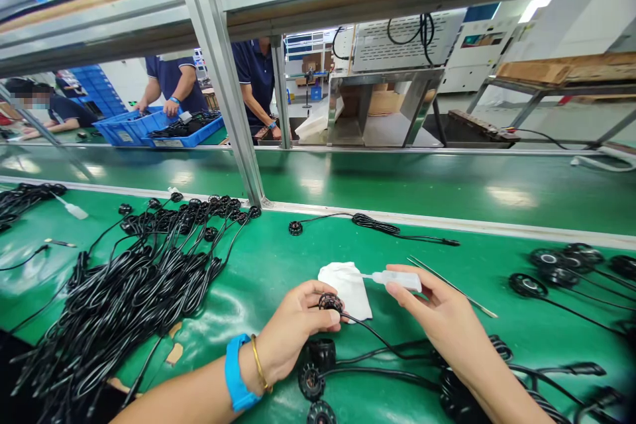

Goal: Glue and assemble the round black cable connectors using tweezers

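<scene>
Between the thumb and fingers of my left hand (293, 321) is a small round black cable part (330, 302), its black cable running off to the right. My right hand (437, 305) pinches a clear squeeze bottle (400, 279) with a thin nozzle that points left. Under the nozzle tip lies a folded white cloth (355, 281) on the green mat, partly behind my left fingers. Close below my left hand sit several more round black parts (312, 381) with cables. A thin metal rod (457, 286) lies behind my right hand.
A big heap of black cables (163, 278) covers the left of the bench. One coiled cable (377, 222) lies near the back rail, and several round parts (551, 265) lie at right. A metal post (223, 73) rises behind the bench. People work beyond it, beside blue bins (183, 139).
</scene>
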Demonstrator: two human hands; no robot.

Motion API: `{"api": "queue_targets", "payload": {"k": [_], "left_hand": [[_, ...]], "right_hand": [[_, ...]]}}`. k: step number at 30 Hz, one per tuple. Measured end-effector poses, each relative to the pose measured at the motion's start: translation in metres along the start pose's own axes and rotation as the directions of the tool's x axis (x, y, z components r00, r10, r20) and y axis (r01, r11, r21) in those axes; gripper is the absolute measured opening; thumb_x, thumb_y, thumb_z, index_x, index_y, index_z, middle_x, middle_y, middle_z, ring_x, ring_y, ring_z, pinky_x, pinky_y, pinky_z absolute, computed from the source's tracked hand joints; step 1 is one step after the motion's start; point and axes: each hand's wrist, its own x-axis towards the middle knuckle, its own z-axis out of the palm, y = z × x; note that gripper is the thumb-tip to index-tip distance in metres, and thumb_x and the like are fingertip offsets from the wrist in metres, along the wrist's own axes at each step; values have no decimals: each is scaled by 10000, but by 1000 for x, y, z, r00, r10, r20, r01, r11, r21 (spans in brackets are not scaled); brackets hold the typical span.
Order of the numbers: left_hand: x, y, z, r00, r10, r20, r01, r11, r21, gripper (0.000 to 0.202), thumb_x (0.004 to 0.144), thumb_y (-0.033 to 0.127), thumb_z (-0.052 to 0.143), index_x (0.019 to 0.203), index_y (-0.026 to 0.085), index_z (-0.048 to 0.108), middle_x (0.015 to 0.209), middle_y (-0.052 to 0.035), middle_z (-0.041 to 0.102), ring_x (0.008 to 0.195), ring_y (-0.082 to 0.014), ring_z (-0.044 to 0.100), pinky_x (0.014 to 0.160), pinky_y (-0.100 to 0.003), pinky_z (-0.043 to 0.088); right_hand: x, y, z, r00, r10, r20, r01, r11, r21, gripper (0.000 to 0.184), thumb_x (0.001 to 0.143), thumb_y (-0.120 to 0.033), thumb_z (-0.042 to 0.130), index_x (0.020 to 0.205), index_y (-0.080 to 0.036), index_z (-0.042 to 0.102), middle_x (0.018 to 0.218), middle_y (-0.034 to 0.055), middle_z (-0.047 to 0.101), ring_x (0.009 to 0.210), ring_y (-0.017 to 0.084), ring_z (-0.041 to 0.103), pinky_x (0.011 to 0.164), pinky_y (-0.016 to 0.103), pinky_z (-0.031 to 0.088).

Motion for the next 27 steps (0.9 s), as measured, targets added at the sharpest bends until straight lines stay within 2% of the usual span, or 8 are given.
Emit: {"api": "queue_targets", "payload": {"k": [4, 9, 12, 15, 17, 21, 24, 27], "left_hand": [[1, -2, -1, 1000, 0, -12, 0, 1000, 11, 388, 688, 172, 787, 1028, 141, 605, 987, -96, 710, 912, -200, 681, 839, -325, 495], [3, -5, -3, 1000, 0, -19, 0, 1000, 30, 378, 717, 169, 764, 1055, 135, 599, 1010, -108, 715, 918, -207, 684, 836, -330, 486], [5, -4, -4, 1000, 11, -21, -10, 999, 41, 373, 713, 165, 762, 1050, 134, 604, 1008, -109, 719, 920, -209, 679, 835, -332, 477], [6, -4, -5, 998, 52, -21, -51, 997, 50, 375, 684, 140, 774, 1025, 129, 619, 997, -104, 727, 933, -201, 664, 879, -334, 458], [7, -4, -6, 996, 83, -20, -82, 996, 42, 377, 670, 129, 783, 1013, 130, 627, 992, -95, 729, 936, -192, 654, 911, -334, 445], [7, -5, -6, 995, 103, -19, -102, 994, 26, 368, 669, 132, 796, 1002, 133, 639, 994, -90, 729, 944, -190, 648, 922, -330, 436], [7, -7, -6, 993, 116, -21, -115, 993, 17, 363, 680, 142, 797, 1008, 135, 642, 1006, -95, 726, 959, -200, 648, 937, -341, 433], [8, -8, -7, 992, 123, -27, -123, 992, 5, 375, 681, 144, 799, 1022, 142, 641, 1028, -99, 722, 977, -213, 650, 953, -355, 430]], "right_hand": [[-3, 3, 1, 1000, -31, 6, 31, 999, -25, 495, 740, -629, 741, 986, -199, 749, 1037, 96, 721, 861, 249, 677, 716, 324, 594], [-8, 5, 2, 977, -210, 27, 212, 965, -157, 371, 822, -568, 702, 1010, -251, 743, 1038, 63, 687, 894, 228, 651, 712, 315, 578], [-11, 2, 2, 964, -264, 21, 263, 950, -170, 324, 850, -532, 689, 1021, -260, 738, 1017, 56, 681, 876, 216, 647, 687, 301, 569], [-12, -4, 2, 970, -242, -5, 239, 959, -153, 321, 836, -528, 692, 996, -254, 747, 1030, 59, 691, 895, 225, 656, 687, 293, 578], [-12, -7, 1, 983, -183, -20, 179, 975, -131, 346, 815, -547, 695, 972, -243, 751, 1021, 62, 706, 880, 231, 669, 693, 291, 587], [-10, -8, -6, 999, -45, -11, 44, 996, -74, 391, 803, -578, 677, 943, -218, 740, 862, 54, 727, 649, 205, 664, 616, 288, 587], [-11, -11, -11, 999, -35, 15, 36, 995, -88, 379, 823, -577, 657, 915, -216, 723, 767, 31, 704, 570, 193, 635, 564, 283, 566], [-18, -19, -10, 999, -46, -4, 46, 995, -94, 339, 826, -563, 666, 890, -232, 706, 789, 15, 688, 634, 197, 639, 613, 281, 560]]}}
